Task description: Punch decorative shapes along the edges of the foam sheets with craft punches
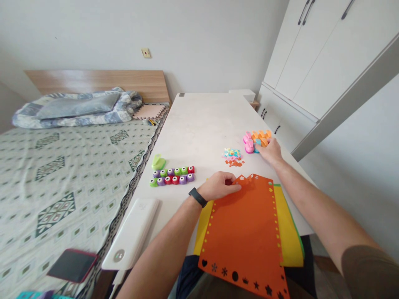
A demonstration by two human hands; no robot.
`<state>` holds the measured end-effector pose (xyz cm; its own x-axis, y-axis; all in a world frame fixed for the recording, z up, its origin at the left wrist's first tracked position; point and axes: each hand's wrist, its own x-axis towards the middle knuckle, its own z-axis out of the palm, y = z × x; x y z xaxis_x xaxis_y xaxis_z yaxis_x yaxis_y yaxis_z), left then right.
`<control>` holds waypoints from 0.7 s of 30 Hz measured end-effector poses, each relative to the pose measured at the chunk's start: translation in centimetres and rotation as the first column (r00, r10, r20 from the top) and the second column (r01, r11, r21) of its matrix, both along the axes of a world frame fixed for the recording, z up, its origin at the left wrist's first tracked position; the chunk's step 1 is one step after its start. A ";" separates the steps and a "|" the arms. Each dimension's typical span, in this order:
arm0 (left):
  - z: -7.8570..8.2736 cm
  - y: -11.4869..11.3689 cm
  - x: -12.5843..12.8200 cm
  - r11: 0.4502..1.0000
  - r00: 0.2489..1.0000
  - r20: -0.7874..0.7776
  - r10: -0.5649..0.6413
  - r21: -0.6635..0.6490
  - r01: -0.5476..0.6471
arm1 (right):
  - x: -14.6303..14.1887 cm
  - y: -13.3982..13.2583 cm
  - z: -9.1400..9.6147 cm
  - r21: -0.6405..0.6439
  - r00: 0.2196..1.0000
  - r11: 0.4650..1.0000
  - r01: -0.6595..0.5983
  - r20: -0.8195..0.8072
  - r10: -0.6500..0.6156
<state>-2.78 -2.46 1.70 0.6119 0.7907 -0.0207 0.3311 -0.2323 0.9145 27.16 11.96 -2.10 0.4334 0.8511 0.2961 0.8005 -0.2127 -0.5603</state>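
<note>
My left hand (218,187) rests curled on the far left corner of an orange foam sheet (246,232), pinching its edge. The sheet has punched shapes along its borders and lies on yellow and green sheets (289,232). My right hand (270,151) reaches to a cluster of pink and orange paper punches (254,140) and its fingers close on a blue one at the cluster's near side. A small pile of punched-out coloured shapes (232,157) lies between my hands.
Two rows of small round punches (173,176) and a green punch (158,162) sit at the white table's (199,120) left. A white power bank (132,234) lies at the near left edge. A bed (62,166) with a phone (73,265) is left; wardrobes right.
</note>
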 end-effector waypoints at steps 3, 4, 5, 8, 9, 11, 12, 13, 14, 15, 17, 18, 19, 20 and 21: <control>0.0 0.0 0.0 1.000 1.000 0.010 -0.004 -0.001 0.004 | 0.1 0.1 0.0 -0.013 1.000 1.000 0.013 0.005 -0.013; -0.1 0.0 0.0 1.000 1.000 0.012 -0.003 0.000 0.003 | 0.1 0.2 -0.1 -0.011 1.000 1.000 0.014 0.009 -0.014; -0.1 0.0 0.0 1.000 1.000 0.013 -0.002 0.001 0.001 | 0.2 0.2 -0.1 -0.010 1.000 1.000 0.015 0.013 -0.015; -0.2 0.0 0.0 1.000 1.000 0.008 0.002 -0.002 -0.002 | 0.3 0.2 -0.2 -0.005 1.000 1.000 0.018 0.012 -0.018; -0.1 0.0 0.0 1.000 1.000 0.005 0.001 -0.005 -0.001 | 0.4 0.3 -0.2 -0.004 1.000 1.000 0.019 0.009 -0.019; 0.0 0.0 0.0 1.000 1.000 -0.001 -0.001 -0.004 0.001 | 0.5 0.4 -0.3 -0.008 1.000 1.000 0.020 0.004 -0.020; 0.1 -0.1 0.0 1.000 1.000 -0.003 0.000 -0.002 0.000 | 0.5 0.4 -0.3 -0.010 1.000 1.000 0.019 0.004 -0.019; 0.1 -0.1 0.0 1.000 1.000 -0.004 0.000 -0.001 0.000 | 0.5 0.5 -0.3 -0.013 1.000 1.000 0.016 0.005 -0.016; 0.2 -0.1 0.0 1.000 1.000 -0.004 -0.001 -0.002 0.001 | 0.5 0.5 -0.3 -0.017 1.000 1.000 0.012 0.007 -0.012; 0.3 -0.1 0.0 1.000 1.000 -0.002 -0.002 -0.006 0.002 | 0.5 0.5 -0.3 -0.021 1.000 1.000 0.008 0.011 -0.007; 0.3 -0.1 -0.1 1.000 1.000 0.001 -0.004 -0.016 0.004 | 0.6 0.4 -0.3 -0.025 1.000 1.000 -0.004 0.013 0.004; 0.3 -0.1 0.0 1.000 1.000 0.001 -0.003 -0.019 0.003 | 0.7 0.4 -0.3 -0.022 1.000 1.000 -0.012 0.010 0.012; 0.3 -0.1 0.0 1.000 1.000 -0.001 0.000 -0.019 0.000 | 0.8 0.4 -0.2 -0.012 1.000 1.000 -0.018 0.003 0.018; 0.2 -0.1 0.0 1.000 1.000 -0.002 0.003 -0.018 -0.003 | 1.0 0.4 -0.2 0.003 1.000 1.000 -0.021 -0.007 0.021; 0.1 -0.1 0.0 1.000 1.000 -0.003 0.005 -0.016 -0.005 | 1.2 0.5 -0.1 0.022 1.000 1.000 -0.015 -0.019 0.015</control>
<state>-2.81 -2.54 1.84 0.6075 0.7936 -0.0352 0.3353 -0.2161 0.9170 28.39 12.49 -2.17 0.4266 0.8510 0.3062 0.7924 -0.1885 -0.5801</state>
